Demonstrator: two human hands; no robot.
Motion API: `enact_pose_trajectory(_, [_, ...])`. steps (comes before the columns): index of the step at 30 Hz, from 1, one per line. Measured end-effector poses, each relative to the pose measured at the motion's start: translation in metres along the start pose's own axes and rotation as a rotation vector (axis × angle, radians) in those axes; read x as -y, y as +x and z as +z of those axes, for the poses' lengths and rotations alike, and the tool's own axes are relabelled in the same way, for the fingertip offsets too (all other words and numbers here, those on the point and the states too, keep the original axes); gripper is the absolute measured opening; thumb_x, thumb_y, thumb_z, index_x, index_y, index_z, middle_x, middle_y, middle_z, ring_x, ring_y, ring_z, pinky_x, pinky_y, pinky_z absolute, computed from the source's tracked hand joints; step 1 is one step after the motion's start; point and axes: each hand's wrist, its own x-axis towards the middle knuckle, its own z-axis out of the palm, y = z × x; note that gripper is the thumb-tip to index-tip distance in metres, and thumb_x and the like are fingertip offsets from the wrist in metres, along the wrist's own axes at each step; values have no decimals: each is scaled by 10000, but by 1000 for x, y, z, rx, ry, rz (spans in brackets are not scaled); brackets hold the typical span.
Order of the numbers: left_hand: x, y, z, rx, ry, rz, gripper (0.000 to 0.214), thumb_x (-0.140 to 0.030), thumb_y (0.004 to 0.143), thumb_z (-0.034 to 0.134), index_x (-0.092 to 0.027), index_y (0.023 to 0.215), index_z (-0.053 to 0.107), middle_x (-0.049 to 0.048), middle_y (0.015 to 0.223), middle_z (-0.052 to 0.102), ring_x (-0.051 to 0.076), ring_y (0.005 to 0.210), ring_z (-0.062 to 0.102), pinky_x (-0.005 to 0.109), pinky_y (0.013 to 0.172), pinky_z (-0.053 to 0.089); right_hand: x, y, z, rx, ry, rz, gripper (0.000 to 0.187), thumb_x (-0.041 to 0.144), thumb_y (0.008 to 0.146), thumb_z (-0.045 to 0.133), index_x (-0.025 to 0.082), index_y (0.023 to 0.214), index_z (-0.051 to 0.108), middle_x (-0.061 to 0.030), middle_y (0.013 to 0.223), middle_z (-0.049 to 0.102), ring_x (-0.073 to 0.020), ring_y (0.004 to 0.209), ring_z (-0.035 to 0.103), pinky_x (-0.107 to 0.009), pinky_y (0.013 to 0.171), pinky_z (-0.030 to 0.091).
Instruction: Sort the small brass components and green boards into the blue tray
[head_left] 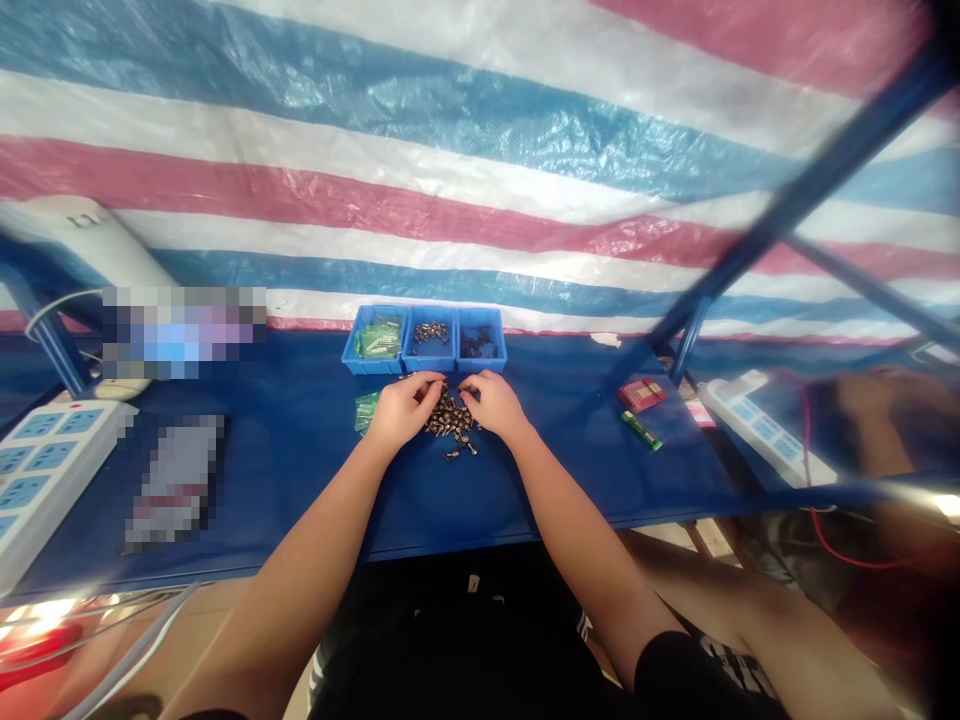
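Note:
A pile of small brass-coloured metal parts (450, 420) lies on the blue table, with a few strays at its near edge. My left hand (406, 408) is at the pile's left side, thumb and fingers pinched together. Opposite it, my right hand (491, 402) is curled, its fingertips drawn together over the pile. Whatever either hand holds is too small to make out. Green flat pieces (366, 410) lie partly behind my left hand. Just beyond the hands stand three joined blue bins: one with green pieces (379, 338), one with metal parts (432, 332), one with small dark parts (480, 342).
White power strips lie at the left (45, 470) and right (772, 425). A red box (642, 394) and a small green packet (641, 431) sit on the table's right side. Blue frame bars and a striped sheet (480, 180) stand behind. Another person's blurred arm (885, 430) shows at right.

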Motion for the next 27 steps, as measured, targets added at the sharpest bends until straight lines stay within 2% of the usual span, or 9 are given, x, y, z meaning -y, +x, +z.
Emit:
enact_pose_trajectory(5, [-2,-1,0,23,-31,28,330,-437,894,525,-198,1057,683,-6,666,623,122,593,575,224,628,471,8,1,2,-74,420,107,166,325,834,610,214,934,683,-21,835,703,-165,752,642,-301,743,514])
enact_pose_trajectory(9, [-4,-2,0,85,-83,65,368,-467,862,574,-199,1098,664,-25,641,582,105,552,528,216,592,456,16,0,7,-115,725,171,236,409,759,696,196,858,676,-37,845,724,-185,797,674,-311,765,530])
enact_pose_trajectory(12, [-4,-2,0,67,-59,72,364,-480,869,572,-201,1077,676,-20,644,587,107,559,526,218,589,442,20,0,8,-106,874,219,279,434,713,741,190,823,662,-40,821,724,-183,768,677,-313,754,536])
enact_pose_trajectory(18, [0,-1,1,26,-20,63,315,-447,917,514,-201,1016,684,5,713,653,128,603,574,236,615,443,23,0,2,-102,918,229,304,458,677,768,187,754,653,-32,766,715,-173,712,664,-311,722,535])
enact_pose_trajectory(23, [-2,-1,0,52,-16,27,280,-416,941,473,-197,1005,635,9,753,672,141,663,616,232,635,443,25,1,0,-42,937,147,343,419,706,755,197,965,715,-44,849,726,-186,783,680,-329,776,549])
enact_pose_trajectory(27, [-5,-1,-2,88,-16,18,307,-420,962,420,-194,948,628,13,754,675,140,662,618,231,631,438,26,-1,4,-36,914,120,326,406,730,740,189,973,731,-64,901,734,-199,816,687,-350,802,556])
